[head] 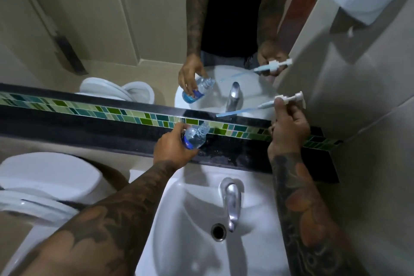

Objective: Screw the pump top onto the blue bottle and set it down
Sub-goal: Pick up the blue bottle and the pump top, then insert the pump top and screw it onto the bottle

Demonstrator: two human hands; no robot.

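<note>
Cramped bathroom: mirror (112, 29) across upper frame, white sink (197, 219) at bottom centre, dark ledge (235, 152) with green tile strip between. At centre, left hand (172, 149) wrapped around blue bottle (194, 138), tilted, neck aimed up-right. Right of centre, well apart, right hand (289, 127) pinching pump top (291, 97), dip tube trailing left toward bottle mouth. Tube tip needs guiding down-left into neck.

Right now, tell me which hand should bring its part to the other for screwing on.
Right hand: it holds the pump top free in the air, while the left hand steadies the bottle.
</note>
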